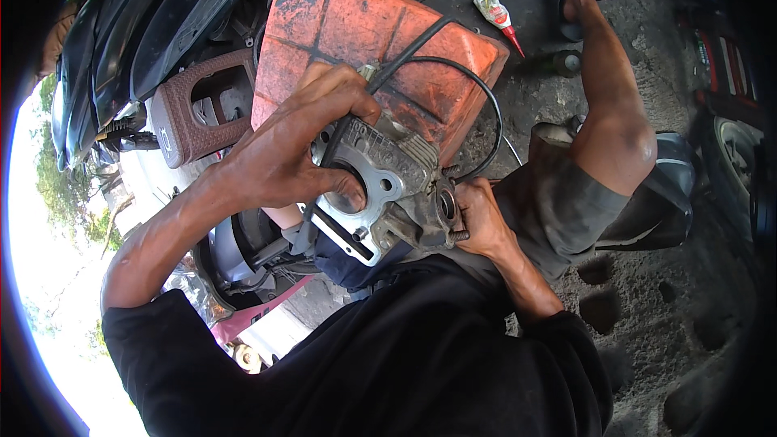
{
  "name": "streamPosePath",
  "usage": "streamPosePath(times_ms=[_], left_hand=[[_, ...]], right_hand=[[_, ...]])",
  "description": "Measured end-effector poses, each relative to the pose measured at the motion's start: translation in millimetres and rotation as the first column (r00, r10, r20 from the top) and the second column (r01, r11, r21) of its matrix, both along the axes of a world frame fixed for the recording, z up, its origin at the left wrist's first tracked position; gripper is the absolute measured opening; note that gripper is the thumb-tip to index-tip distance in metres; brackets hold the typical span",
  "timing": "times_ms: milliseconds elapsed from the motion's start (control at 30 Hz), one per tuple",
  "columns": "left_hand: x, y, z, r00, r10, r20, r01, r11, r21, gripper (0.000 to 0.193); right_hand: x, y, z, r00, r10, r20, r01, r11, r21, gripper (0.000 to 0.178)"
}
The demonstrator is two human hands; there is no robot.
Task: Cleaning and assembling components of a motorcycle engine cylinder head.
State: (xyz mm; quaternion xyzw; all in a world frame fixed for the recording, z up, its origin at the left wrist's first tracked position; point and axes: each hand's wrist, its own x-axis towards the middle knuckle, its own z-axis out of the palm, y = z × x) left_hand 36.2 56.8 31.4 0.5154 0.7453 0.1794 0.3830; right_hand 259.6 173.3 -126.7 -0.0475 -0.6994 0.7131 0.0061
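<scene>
A grey metal engine cylinder head [409,174] is held up in front of me, its flat, shiny gasket face turned toward me. My left hand [283,142] is closed on its left side, with the thumb in the round combustion chamber [353,187] and the fingers over the upper edge. On the other side, my right hand [483,218] is closed against the head by the round port [447,204] and two threaded studs; its fingertips are partly hidden. A black rubber hose [410,44] passes under my left hand and runs down across the head's left part.
Beyond the head lies a scuffed orange plastic container [348,20]. A white glue bottle with a red nozzle [498,14] rests on the ground. A brown patterned box [198,113] and black motorcycle panels [162,32] are at the left. My bent leg [611,105] and a wheel [736,150] are at the right.
</scene>
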Motion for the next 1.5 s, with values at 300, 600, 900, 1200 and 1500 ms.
streamPosePath(times_ms=[300, 600, 900, 1200, 1500], left_hand=[[1.1, 1.5, 3.0, 1.0, 0.012, -0.006, -0.012, 1.0, -0.01, 0.068], [3.8, 1.7, 3.7, 1.0, 0.019, 0.002, -0.019, 1.0, -0.001, 0.065], [1.0, -6.8, -2.4, 1.0, 0.029, -0.011, -0.028, 0.998, 0.061, 0.069], [4.2, -1.5, -2.2, 0.999, 0.036, -0.023, -0.035, 0.997, 0.066, 0.066], [6.0, -5.6, -1.1, 0.999, 0.014, -0.032, -0.011, 0.996, 0.083, 0.069]], right_hand=[[-0.7, 2.4, 6.2, 0.999, 0.005, 0.035, -0.004, 1.0, -0.021, 0.017], [-2.4, 3.1, 4.6, 1.0, -0.02, -0.012, 0.019, 0.998, -0.059, 0.01], [-4.2, -1.1, 7.7, 1.0, 0.011, -0.018, -0.013, 0.998, -0.064, 0.015], [-0.5, -13.1, -2.7, 0.995, -0.097, 0.01, 0.098, 0.991, -0.093, 0.006], [-2.1, -16.3, 0.7, 0.987, -0.143, -0.068, 0.145, 0.989, 0.014, 0.004]])
